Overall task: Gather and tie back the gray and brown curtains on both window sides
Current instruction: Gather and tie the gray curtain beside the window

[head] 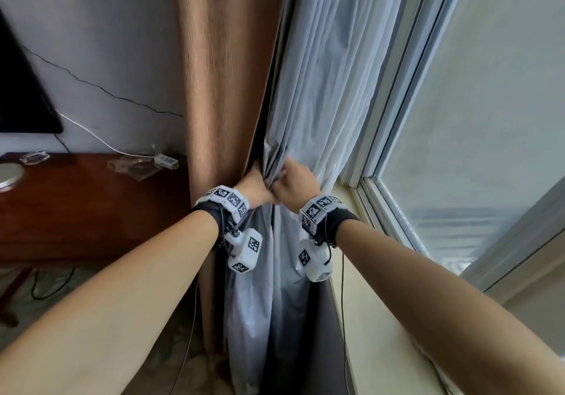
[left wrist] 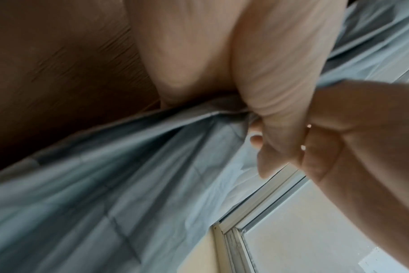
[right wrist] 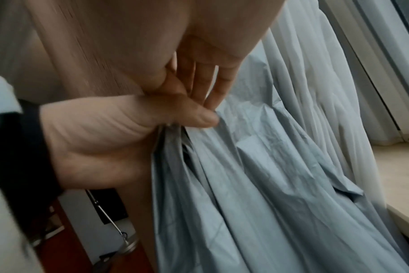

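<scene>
Bunching gray curtain (head: pixel 308 98) folds: left hand (head: pixel 255 188), right hand (head: pixel 295 185) both clenched on them.

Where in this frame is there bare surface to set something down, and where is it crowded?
The pale window sill, bordered by the gray curtain and the window frame, lies bare. The wooden table is bare near its front; its back edge holds a power strip and plastic wrap. Both hands crowd the curtain folds.

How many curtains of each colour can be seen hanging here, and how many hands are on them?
Brown curtain: 1
Gray curtain: 1
Hands gripping the gray curtain: 2, the left hand and the right hand
Total: 2 curtains, 2 hands
</scene>
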